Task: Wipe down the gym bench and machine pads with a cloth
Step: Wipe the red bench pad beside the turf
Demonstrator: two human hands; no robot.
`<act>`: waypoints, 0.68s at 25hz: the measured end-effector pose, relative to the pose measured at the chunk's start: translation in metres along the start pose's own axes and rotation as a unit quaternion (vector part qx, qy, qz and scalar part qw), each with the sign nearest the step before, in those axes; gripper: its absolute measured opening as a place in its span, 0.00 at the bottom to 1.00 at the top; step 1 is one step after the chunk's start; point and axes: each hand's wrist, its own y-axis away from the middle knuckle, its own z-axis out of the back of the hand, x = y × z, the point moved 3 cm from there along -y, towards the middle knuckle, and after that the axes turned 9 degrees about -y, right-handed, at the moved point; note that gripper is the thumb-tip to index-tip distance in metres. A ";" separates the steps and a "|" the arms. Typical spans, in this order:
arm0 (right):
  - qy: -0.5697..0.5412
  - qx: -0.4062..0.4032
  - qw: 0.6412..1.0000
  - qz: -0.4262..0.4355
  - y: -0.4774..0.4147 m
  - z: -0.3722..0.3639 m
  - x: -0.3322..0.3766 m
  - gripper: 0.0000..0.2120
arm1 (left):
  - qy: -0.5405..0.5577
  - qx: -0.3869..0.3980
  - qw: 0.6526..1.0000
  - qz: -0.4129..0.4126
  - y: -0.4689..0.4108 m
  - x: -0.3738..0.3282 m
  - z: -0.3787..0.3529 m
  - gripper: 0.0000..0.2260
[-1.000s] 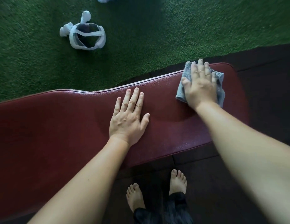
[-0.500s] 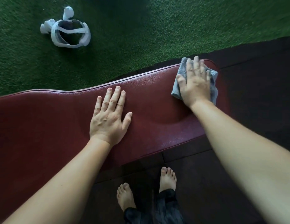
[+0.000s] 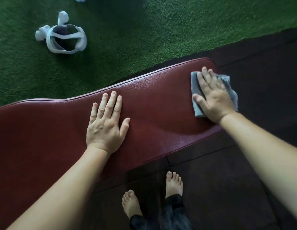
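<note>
A long dark-red padded gym bench runs from the lower left to the upper right. My left hand lies flat on its middle with fingers spread, holding nothing. My right hand presses a grey cloth flat onto the bench's right end; part of the cloth hangs past the end of the pad. The hand hides most of the cloth.
Green artificial turf lies beyond the bench, with a white headset and controllers on it at the upper left. Dark rubber floor tiles are under me, where my bare feet stand close to the bench's near edge.
My right hand has slid the cloth from the far edge toward the near side at the bench's right end. My left hand has stayed flat in the same spot.
</note>
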 end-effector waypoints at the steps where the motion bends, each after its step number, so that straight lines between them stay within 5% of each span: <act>1: 0.005 0.011 1.000 0.010 0.020 -0.001 -0.009 0.36 | -0.002 -0.002 1.000 -0.001 0.000 0.000 0.000 0.32; 7: -0.005 0.003 0.999 -0.044 -0.062 0.017 -0.014 0.35 | -0.002 -0.005 1.000 0.000 0.000 0.000 -0.001 0.32; 13: 0.011 0.038 0.999 -0.007 0.048 0.002 -0.038 0.36 | 0.003 -0.004 1.000 0.002 0.000 0.001 -0.001 0.33; 17: -0.014 -0.023 0.991 -0.129 0.042 -0.003 -0.016 0.36 | 0.000 0.004 1.000 0.006 0.000 0.001 -0.001 0.33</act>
